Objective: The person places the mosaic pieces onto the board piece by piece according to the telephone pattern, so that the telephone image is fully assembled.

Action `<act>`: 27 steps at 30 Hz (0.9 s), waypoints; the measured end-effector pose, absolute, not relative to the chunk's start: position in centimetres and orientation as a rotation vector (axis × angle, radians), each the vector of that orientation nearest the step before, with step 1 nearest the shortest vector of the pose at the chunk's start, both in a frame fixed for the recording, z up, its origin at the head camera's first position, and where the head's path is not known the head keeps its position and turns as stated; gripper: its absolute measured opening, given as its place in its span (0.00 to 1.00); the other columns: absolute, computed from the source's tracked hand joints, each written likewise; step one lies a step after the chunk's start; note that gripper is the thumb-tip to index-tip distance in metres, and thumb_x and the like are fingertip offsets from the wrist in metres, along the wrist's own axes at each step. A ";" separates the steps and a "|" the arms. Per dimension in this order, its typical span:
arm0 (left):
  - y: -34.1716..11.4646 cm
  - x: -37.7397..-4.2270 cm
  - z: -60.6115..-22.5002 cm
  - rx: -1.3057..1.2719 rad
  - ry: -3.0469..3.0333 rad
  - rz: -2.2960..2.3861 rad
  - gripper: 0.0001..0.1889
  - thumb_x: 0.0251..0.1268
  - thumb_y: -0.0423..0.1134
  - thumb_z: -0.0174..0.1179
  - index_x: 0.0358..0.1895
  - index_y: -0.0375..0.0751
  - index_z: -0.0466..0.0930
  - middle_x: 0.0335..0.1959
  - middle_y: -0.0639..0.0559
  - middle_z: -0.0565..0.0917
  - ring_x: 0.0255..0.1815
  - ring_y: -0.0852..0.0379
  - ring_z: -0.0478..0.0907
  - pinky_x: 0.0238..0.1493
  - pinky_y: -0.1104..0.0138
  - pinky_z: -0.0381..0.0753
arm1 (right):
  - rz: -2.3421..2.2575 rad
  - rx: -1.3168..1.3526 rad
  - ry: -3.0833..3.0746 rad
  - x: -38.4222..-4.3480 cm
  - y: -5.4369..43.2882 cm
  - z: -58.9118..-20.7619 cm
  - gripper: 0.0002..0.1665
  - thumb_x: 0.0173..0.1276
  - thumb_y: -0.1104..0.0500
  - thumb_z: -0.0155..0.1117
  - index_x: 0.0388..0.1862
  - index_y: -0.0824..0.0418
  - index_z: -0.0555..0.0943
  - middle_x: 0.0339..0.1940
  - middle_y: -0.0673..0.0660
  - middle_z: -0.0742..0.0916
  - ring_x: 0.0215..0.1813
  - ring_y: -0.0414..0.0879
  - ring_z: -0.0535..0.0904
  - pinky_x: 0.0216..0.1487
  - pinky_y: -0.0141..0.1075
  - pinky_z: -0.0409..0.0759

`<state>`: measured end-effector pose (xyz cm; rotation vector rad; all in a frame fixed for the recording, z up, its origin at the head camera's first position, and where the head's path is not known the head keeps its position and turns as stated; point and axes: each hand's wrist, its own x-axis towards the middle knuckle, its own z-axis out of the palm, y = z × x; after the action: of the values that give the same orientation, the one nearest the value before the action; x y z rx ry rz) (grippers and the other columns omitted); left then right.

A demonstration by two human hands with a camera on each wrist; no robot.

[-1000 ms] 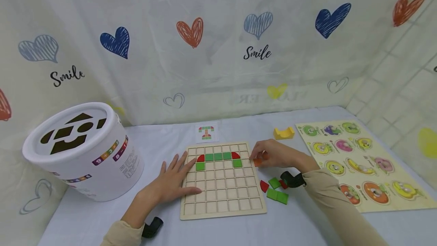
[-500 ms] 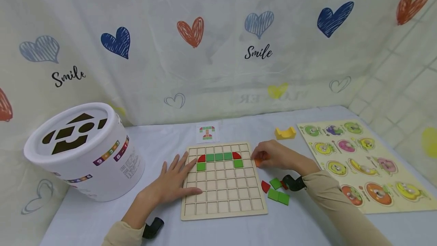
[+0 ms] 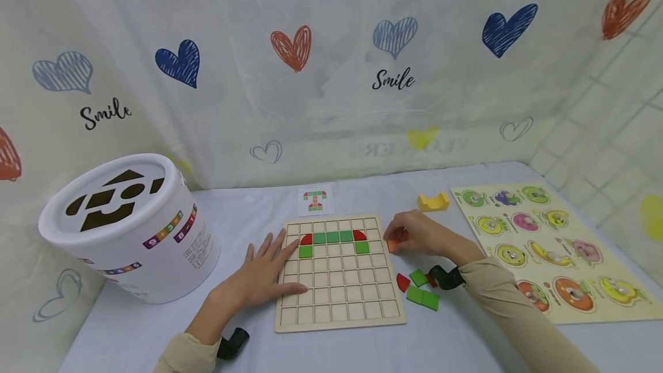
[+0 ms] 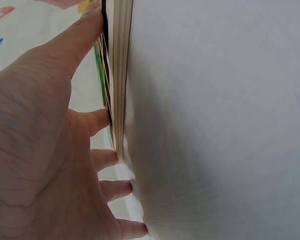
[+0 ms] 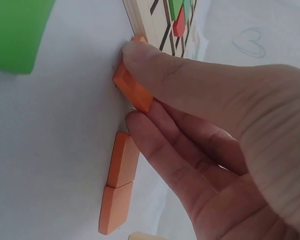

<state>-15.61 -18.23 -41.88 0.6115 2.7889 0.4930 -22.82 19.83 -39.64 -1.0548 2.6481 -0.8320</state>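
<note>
left hand (image 3: 260,279), fingers spread straight, rests on a pale wooden grid board (image 3: 336,293), presumably steadying its left edge. right hand (image 3: 418,236), nearly closed, pinches an orange four-sided tile (image 5: 133,91) just beside the right edge.

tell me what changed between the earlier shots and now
Very little: the right hand seems to have shifted barely rightward, away from the wooden grid board. It pinches an orange tile; the head view can't show when it took hold. The left hand stays spread at the board's left edge, and the green and red tiles on it are unchanged.
</note>
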 end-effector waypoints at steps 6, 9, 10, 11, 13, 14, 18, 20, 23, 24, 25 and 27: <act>-18.2 -15.6 -41.6 0.605 2.781 0.495 0.53 0.67 0.73 0.59 0.86 0.47 0.53 0.87 0.37 0.43 0.85 0.31 0.36 0.75 0.26 0.35 | -0.820 -1.064 2.704 -22.4 20.1 -39.6 0.10 0.58 0.70 0.81 0.37 0.62 0.89 0.33 0.48 0.85 0.36 0.38 0.78 0.38 0.31 0.81; -18.2 -15.5 -41.5 0.613 2.784 0.500 0.53 0.67 0.72 0.60 0.85 0.46 0.53 0.86 0.36 0.44 0.85 0.30 0.37 0.74 0.26 0.36 | -0.846 -1.058 2.704 -22.2 20.3 -39.5 0.10 0.57 0.71 0.81 0.35 0.61 0.89 0.32 0.48 0.85 0.35 0.38 0.79 0.39 0.31 0.82; -18.2 -15.5 -41.5 0.615 2.783 0.498 0.53 0.67 0.72 0.60 0.85 0.46 0.53 0.86 0.36 0.44 0.85 0.30 0.37 0.74 0.26 0.36 | -0.856 -1.065 2.699 -22.1 20.3 -39.4 0.10 0.56 0.71 0.81 0.34 0.61 0.89 0.32 0.47 0.85 0.35 0.38 0.79 0.38 0.31 0.82; -18.2 -15.5 -41.5 0.617 2.784 0.496 0.53 0.67 0.72 0.60 0.85 0.46 0.53 0.86 0.36 0.44 0.85 0.29 0.37 0.74 0.25 0.36 | -0.870 -1.067 2.692 -22.0 20.4 -39.4 0.10 0.56 0.71 0.81 0.34 0.61 0.89 0.31 0.48 0.85 0.35 0.38 0.80 0.38 0.31 0.83; -18.2 -15.5 -41.6 0.621 2.785 0.495 0.53 0.67 0.72 0.60 0.85 0.46 0.53 0.86 0.35 0.44 0.85 0.29 0.38 0.73 0.25 0.36 | -0.897 -1.062 2.677 -21.9 20.5 -39.5 0.10 0.57 0.71 0.81 0.33 0.61 0.89 0.31 0.48 0.85 0.34 0.38 0.80 0.38 0.31 0.83; -18.2 -15.5 -41.7 0.619 2.785 0.490 0.53 0.67 0.72 0.60 0.86 0.46 0.53 0.86 0.36 0.44 0.85 0.29 0.37 0.74 0.25 0.36 | -0.907 -1.059 2.670 -21.9 20.6 -39.5 0.09 0.57 0.70 0.81 0.33 0.61 0.89 0.32 0.48 0.85 0.35 0.38 0.81 0.38 0.31 0.83; -18.2 -15.6 -41.8 0.622 2.790 0.488 0.53 0.67 0.72 0.60 0.85 0.47 0.53 0.87 0.36 0.43 0.85 0.29 0.38 0.74 0.25 0.36 | -0.936 -1.068 2.678 -22.0 20.9 -39.7 0.07 0.58 0.69 0.81 0.34 0.60 0.91 0.31 0.48 0.86 0.35 0.38 0.82 0.38 0.31 0.83; -18.2 -15.6 -41.9 0.621 2.791 0.484 0.53 0.66 0.73 0.60 0.85 0.47 0.53 0.87 0.37 0.43 0.85 0.29 0.37 0.74 0.26 0.36 | -0.951 -1.095 2.693 -22.1 21.0 -39.6 0.07 0.59 0.69 0.80 0.35 0.61 0.92 0.31 0.48 0.86 0.36 0.39 0.82 0.38 0.31 0.83; -18.2 -15.7 -41.9 0.620 2.790 0.481 0.53 0.66 0.73 0.60 0.85 0.47 0.53 0.87 0.37 0.43 0.85 0.30 0.37 0.74 0.26 0.36 | -0.982 -1.138 2.720 -22.2 20.7 -39.5 0.07 0.61 0.69 0.79 0.38 0.63 0.93 0.31 0.48 0.86 0.36 0.39 0.82 0.38 0.32 0.83; -18.2 -15.7 -42.0 0.618 2.789 0.481 0.53 0.66 0.73 0.60 0.85 0.47 0.53 0.87 0.37 0.43 0.85 0.30 0.37 0.74 0.26 0.36 | -0.994 -1.159 2.725 -22.3 20.5 -39.4 0.07 0.62 0.69 0.78 0.39 0.63 0.93 0.32 0.48 0.86 0.36 0.39 0.82 0.39 0.32 0.84; -18.2 -15.7 -42.0 0.620 2.790 0.485 0.53 0.66 0.73 0.60 0.85 0.46 0.54 0.87 0.36 0.44 0.85 0.29 0.38 0.74 0.25 0.36 | -1.004 -1.175 2.724 -22.3 20.2 -39.3 0.08 0.62 0.69 0.78 0.40 0.64 0.93 0.32 0.48 0.86 0.37 0.40 0.82 0.39 0.32 0.84; -18.1 -15.7 -41.9 0.617 2.789 0.482 0.53 0.66 0.73 0.60 0.85 0.47 0.54 0.87 0.37 0.44 0.85 0.30 0.38 0.74 0.26 0.36 | -1.032 -1.229 2.723 -22.4 19.4 -39.0 0.09 0.63 0.70 0.77 0.42 0.64 0.93 0.33 0.48 0.86 0.37 0.40 0.83 0.41 0.33 0.85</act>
<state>-15.68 -18.14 -41.94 0.6167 2.7890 0.4820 -22.39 19.43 -39.01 -1.2287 2.7227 -1.0319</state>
